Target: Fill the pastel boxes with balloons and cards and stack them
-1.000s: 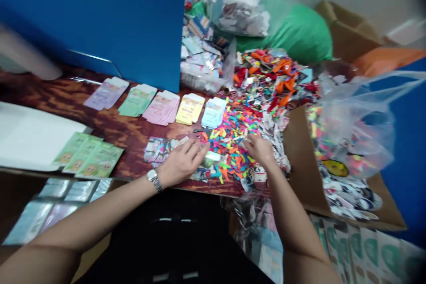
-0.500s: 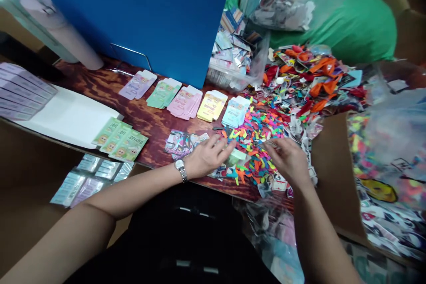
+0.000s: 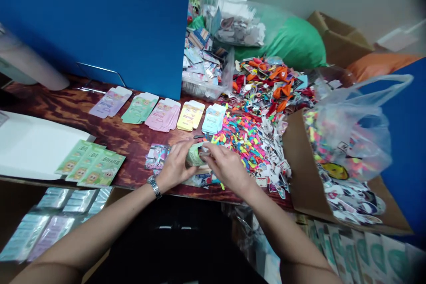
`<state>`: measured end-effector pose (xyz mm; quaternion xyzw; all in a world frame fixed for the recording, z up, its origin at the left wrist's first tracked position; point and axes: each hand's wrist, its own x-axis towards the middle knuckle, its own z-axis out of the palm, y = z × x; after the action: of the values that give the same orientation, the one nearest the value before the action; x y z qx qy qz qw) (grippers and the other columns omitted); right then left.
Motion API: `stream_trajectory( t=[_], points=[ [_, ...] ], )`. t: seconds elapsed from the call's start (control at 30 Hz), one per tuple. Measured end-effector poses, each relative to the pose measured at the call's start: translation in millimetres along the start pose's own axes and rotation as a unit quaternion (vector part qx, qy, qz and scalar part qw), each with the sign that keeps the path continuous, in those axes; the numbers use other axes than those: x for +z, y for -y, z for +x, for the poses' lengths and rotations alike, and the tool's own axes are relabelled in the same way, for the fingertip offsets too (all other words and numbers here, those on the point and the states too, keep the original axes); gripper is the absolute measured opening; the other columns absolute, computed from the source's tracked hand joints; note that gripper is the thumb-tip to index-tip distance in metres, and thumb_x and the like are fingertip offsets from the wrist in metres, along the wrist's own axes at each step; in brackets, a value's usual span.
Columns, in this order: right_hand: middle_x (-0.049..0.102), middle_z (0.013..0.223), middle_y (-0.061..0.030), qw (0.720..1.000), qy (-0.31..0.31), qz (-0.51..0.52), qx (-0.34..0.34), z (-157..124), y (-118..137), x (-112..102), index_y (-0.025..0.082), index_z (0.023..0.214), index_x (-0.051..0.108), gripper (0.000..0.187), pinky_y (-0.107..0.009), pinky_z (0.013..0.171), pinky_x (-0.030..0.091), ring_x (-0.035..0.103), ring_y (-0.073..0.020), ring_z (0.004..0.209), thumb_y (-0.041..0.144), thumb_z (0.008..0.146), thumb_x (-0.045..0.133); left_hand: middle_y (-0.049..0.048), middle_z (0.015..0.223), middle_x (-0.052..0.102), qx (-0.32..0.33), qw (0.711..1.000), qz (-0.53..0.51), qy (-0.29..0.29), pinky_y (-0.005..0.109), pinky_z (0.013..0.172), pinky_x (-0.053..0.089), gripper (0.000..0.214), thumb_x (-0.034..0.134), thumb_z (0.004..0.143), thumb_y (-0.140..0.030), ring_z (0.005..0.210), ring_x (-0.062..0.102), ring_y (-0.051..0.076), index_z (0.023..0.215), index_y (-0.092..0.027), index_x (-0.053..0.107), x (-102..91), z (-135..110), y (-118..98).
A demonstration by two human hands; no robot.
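My left hand [image 3: 175, 166], with a watch at the wrist, grips a small pale green packet [image 3: 194, 155] just above the wooden table [image 3: 63, 106]. My right hand [image 3: 226, 167] meets it from the right, fingers pinched at the packet's open end. Just right of both hands lies a heap of small coloured pieces [image 3: 241, 135]. Printed cards [image 3: 156, 155] lie under my left hand.
Five stacks of pastel flat boxes [image 3: 163, 113] line up before a blue divider [image 3: 100, 22]. Three green packets [image 3: 91, 166] sit left by a white sheet [image 3: 33, 144]. A cardboard box [image 3: 299, 164] with stickers and a plastic bag [image 3: 353, 128] stand right. More clutter lies behind.
My right hand left the coloured pile and came left to the packet. My left hand lifted the green packet off the table. The camera swung back to the right.
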<state>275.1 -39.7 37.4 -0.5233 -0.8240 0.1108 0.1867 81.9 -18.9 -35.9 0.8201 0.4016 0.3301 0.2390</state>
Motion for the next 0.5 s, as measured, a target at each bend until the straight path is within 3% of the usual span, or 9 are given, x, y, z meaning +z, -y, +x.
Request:
stream_trajectory(
  t=[0.23, 0.37, 0.5],
  points=[
    [0.070, 0.105, -0.0083, 0.996, 0.000, -0.057, -0.072, -3, -1, 11, 0.021, 0.117, 0.060, 0.023, -0.029, 0.083, 0.052, 0.065, -0.0195, 0.094, 0.019, 0.096, 0.051, 0.0140, 0.133, 0.053, -0.016, 1.000, -0.002, 0.000, 0.048, 0.103, 0.044, 0.074, 0.064, 0.081, -0.027, 0.123, 0.051, 0.030, 0.146, -0.021, 0.030, 4.9, -2, 5],
    [0.071, 0.098, -0.0085, 0.991, 0.004, -0.110, -0.076, 1, -4, 13, 0.021, 0.114, 0.064, 0.022, -0.031, 0.077, 0.054, 0.064, -0.0206, 0.084, 0.021, 0.095, 0.054, 0.0147, 0.138, 0.050, -0.002, 1.000, 0.012, -0.006, 0.048, 0.105, 0.043, 0.073, 0.062, 0.081, -0.024, 0.127, 0.049, 0.030, 0.146, -0.021, 0.028, 6.1, 1, 8],
    [0.064, 0.124, -0.0072, 0.993, -0.023, -0.031, -0.109, 9, -19, 8, 0.026, 0.122, 0.061, 0.027, -0.030, 0.084, 0.054, 0.063, -0.0189, 0.103, 0.025, 0.096, 0.053, 0.0145, 0.135, 0.054, -0.022, 1.000, 0.019, -0.005, 0.048, 0.101, 0.046, 0.073, 0.062, 0.081, -0.026, 0.123, 0.053, 0.030, 0.146, -0.022, 0.029, 7.3, 1, 16]
  ],
)
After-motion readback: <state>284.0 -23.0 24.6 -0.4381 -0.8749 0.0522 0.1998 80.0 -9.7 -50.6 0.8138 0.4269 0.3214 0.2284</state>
